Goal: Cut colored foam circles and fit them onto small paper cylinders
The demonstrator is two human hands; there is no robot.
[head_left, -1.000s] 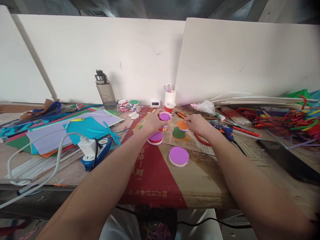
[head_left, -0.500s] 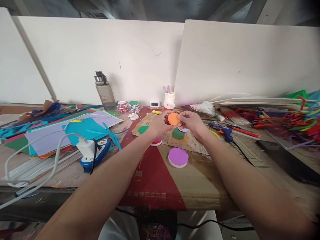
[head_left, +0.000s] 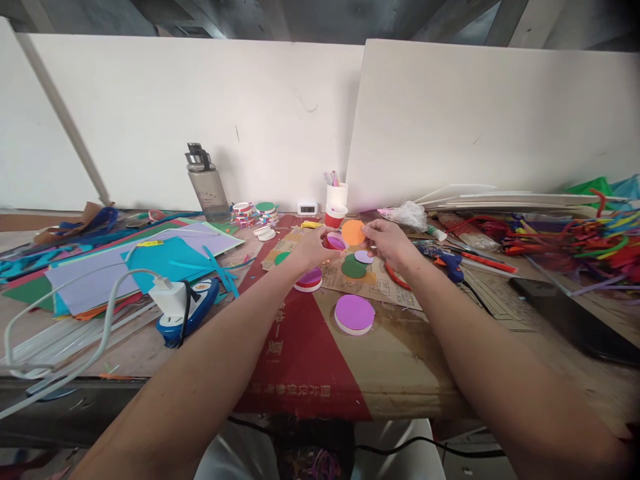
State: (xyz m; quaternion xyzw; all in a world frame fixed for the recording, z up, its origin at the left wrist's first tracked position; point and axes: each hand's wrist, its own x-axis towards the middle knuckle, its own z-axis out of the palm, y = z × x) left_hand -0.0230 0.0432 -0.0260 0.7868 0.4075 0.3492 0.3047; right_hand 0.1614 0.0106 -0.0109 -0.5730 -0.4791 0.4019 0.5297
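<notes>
My left hand (head_left: 316,247) is closed around a shallow round red-rimmed piece (head_left: 337,241) with purple showing inside its rim. Just right of it, my right hand (head_left: 386,240) pinches a thin orange disc (head_left: 353,233) by its edge. Below the hands, a green disc (head_left: 355,267) and a pale lilac disc (head_left: 363,257) lie on a brown cardboard sheet. A purple-topped round piece with a red and white side (head_left: 309,280) sits under my left wrist. Nearer me lies a larger purple-topped white disc (head_left: 354,312). Another green disc (head_left: 281,257) is partly hidden by my left arm.
Behind the hands stand a red paper cup (head_left: 335,216), a small clock (head_left: 307,208) and a bottle (head_left: 206,183). Coloured sheets (head_left: 85,283) and a power strip (head_left: 189,313) are left. Right are a glue gun (head_left: 450,265) and a black phone (head_left: 570,320).
The orange disc has moved right, off the red-rimmed piece, and now stands apart in my right hand. The purple inside that piece has come into view.
</notes>
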